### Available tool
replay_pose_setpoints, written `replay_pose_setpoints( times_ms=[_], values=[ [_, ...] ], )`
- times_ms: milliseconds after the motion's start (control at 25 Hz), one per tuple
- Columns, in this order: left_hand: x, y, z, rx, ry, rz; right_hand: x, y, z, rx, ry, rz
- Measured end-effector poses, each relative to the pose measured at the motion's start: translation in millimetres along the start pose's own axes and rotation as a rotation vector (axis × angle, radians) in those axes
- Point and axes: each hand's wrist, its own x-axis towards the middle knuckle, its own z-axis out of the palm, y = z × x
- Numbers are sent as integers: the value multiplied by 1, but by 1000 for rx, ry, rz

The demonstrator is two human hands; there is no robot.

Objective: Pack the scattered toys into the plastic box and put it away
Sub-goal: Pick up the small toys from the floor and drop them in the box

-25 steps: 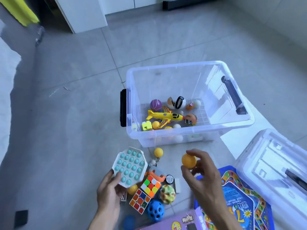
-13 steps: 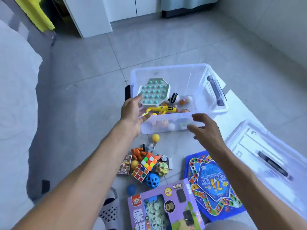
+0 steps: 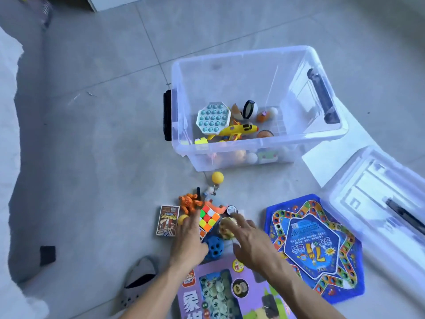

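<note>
The clear plastic box (image 3: 296,134) stands on the floor, holding the teal pop-it pad (image 3: 212,118), a yellow toy plane (image 3: 236,130) and several balls. In front of it lies a pile of loose toys: a colourful cube (image 3: 208,218), an orange figure (image 3: 189,203), a blue holed ball (image 3: 215,248), a pale round toy (image 3: 226,227), a yellow ball (image 3: 217,177) and a card pack (image 3: 167,220). My left hand (image 3: 189,240) reaches onto the pile beside the cube, fingers spread. My right hand (image 3: 249,244) touches the pale round toy with spread fingers.
The box lid (image 3: 377,203) lies at right. A blue star-shaped game board (image 3: 312,245) sits beside the pile, a purple game box (image 3: 230,293) lies at the bottom. A grey slipper (image 3: 138,284) is near my left arm. White bedding (image 3: 9,134) borders the left.
The pop-it pad left my left hand and now rests in the box. Both hands pulled back from the box down onto the toy pile.
</note>
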Motion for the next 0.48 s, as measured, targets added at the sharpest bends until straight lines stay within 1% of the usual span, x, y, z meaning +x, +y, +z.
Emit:
replay_pose_setpoints(
  times_ms=[80,120,200,280,360,400,480],
  values=[
    [8,0,6,66,59,53,8,1,17,-91,-34,-36],
    [12,0,8,59,82,65,12,1,25,-111,-19,-31],
    [19,0,10,-59,107,47,18,2,34,-105,35,-1],
    [25,1,12,-149,126,28,21,5,32,-44,73,22],
    [28,1,15,-161,158,19,16,6,22,134,138,43],
    [27,4,15,-161,177,13,10,5,13,254,215,59],
    [21,10,12,-174,216,18,-6,2,-18,507,472,116]
  ],
)
